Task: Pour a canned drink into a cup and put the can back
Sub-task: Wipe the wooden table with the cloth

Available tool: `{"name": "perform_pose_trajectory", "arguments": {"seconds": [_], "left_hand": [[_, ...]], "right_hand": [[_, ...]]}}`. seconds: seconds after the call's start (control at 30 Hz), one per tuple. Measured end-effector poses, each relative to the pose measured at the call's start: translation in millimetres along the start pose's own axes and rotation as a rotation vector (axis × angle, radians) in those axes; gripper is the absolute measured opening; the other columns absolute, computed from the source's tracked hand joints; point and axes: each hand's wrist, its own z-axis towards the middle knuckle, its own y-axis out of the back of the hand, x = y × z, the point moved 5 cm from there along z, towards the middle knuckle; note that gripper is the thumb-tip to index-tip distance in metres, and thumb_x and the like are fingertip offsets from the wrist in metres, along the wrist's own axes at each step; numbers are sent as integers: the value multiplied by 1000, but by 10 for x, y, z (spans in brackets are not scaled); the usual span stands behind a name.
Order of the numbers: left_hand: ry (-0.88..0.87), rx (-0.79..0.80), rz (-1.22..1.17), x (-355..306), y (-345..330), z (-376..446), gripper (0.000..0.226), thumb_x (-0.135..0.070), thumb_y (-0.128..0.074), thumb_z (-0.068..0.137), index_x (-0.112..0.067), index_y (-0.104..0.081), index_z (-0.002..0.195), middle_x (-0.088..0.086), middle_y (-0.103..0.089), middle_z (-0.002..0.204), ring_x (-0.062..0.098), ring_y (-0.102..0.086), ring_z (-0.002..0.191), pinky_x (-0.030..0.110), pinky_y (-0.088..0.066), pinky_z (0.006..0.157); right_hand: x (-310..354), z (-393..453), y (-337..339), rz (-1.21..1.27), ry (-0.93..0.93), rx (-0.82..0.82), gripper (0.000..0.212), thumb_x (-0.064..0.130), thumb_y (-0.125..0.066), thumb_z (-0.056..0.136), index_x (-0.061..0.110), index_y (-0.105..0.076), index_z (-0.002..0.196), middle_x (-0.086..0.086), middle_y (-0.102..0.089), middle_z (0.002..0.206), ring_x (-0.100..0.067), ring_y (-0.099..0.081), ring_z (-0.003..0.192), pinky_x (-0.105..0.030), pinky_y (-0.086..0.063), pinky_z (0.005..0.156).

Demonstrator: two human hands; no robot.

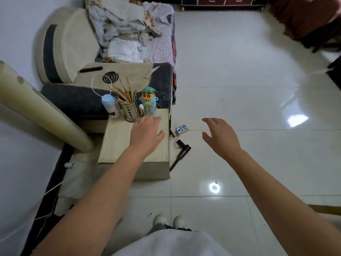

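Near field: person standing, shoes (168, 219) on the tile floor (239, 108), both forearms stretched forward. Right hand (220, 134) is out over bare floor, fingers spread and slack, holding nothing. Left hand (147, 131) is over the small wooden table (118, 141), palm down, fingers extended, also empty; can't tell if it touches the top.

Just beyond the left fingertips, at the table's far edge: cartoon-figure bottle (148, 102), perforated metal holder (131, 110) full of chopsticks, pale blue bottle (109, 105) with a cord loop. On the floor right of the table: power strip (181, 128) and a black hair dryer (181, 151). Further back, the sofa (77, 58) with piled blankets.

No can or cup identifiable; may be hidden under the left hand or out of view. My read: task barely begun, still at locate-and-reach.

To do it well: confirm the can first, approach low from the front so the chopsticks don't get knocked, wrap the can mid-body, and free the right hand to steady the cup.
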Motion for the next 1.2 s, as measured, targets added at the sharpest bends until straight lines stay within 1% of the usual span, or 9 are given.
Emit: {"name": "perform_pose_trajectory", "arguments": {"seconds": [0.07,0.2,0.4,0.5,0.57,0.77,0.87,1.1,1.2], "left_hand": [[-28,-13,1,-142,4,47,49,-36,-44,93,-17,-38,138,3,-43,142,21,-37,131,37,-32,105],[-197,6,-19,-652,-75,109,48,-36,-46,93,-17,-39,136,4,-45,139,22,-39,128,37,-34,103],[-506,106,-46,-1370,-279,65,47,-35,-44,93,-15,-41,136,5,-46,139,23,-40,127,36,-32,101],[-642,136,-51,-1721,-367,-66,47,-34,-45,93,-14,-42,135,6,-47,137,24,-41,125,35,-33,99],[-731,158,-55,-1945,-434,-182,47,-33,-46,93,-13,-42,135,6,-48,136,25,-42,125,35,-33,99],[-962,235,-54,-2520,-616,-669,48,-34,-46,93,-15,-41,136,6,-47,137,23,-41,126,35,-33,100],[-1055,268,-55,-2808,-685,-948,48,-33,-47,93,-14,-41,136,7,-47,138,24,-41,127,36,-32,102],[-1265,293,-54,-3524,-737,-1818,49,-33,-48,92,-13,-41,136,8,-48,137,25,-43,126,37,-36,100],[-1329,288,-64,-3802,-772,-2222,48,-32,-49,91,-13,-42,136,8,-50,136,25,-45,124,36,-37,99]], "right_hand": [[-103,-120,32,-10,-24,-21,46,21,-50,91,12,-41,135,-8,-50,135,-26,-41,127,-37,-36,101],[-433,-511,94,-39,-161,-64,46,20,-50,91,10,-42,135,-9,-52,134,-28,-42,126,-36,-35,100],[-832,-1326,141,-10,-473,-146,46,22,-49,92,14,-40,136,-4,-48,137,-22,-38,130,-33,-32,102],[-957,-1828,107,29,-630,-178,46,23,-48,93,15,-39,137,-2,-48,137,-20,-37,130,-31,-31,102],[-1022,-2185,83,61,-750,-215,45,24,-48,93,15,-39,137,-2,-48,137,-20,-37,130,-32,-33,102],[-1029,-3177,-9,65,-1027,-299,44,25,-50,92,15,-42,134,-3,-51,134,-19,-42,126,-34,-37,101],[-1005,-3665,-47,47,-1144,-314,44,24,-49,92,14,-42,135,-4,-51,134,-20,-43,125,-33,-37,100],[-926,-4852,-83,36,-1365,-319,44,24,-49,92,13,-43,134,-5,-51,134,-21,-42,126,-35,-37,100],[-867,-5369,-104,39,-1449,-333,44,23,-48,92,13,-41,135,-4,-49,135,-21,-40,127,-36,-37,100]]}}
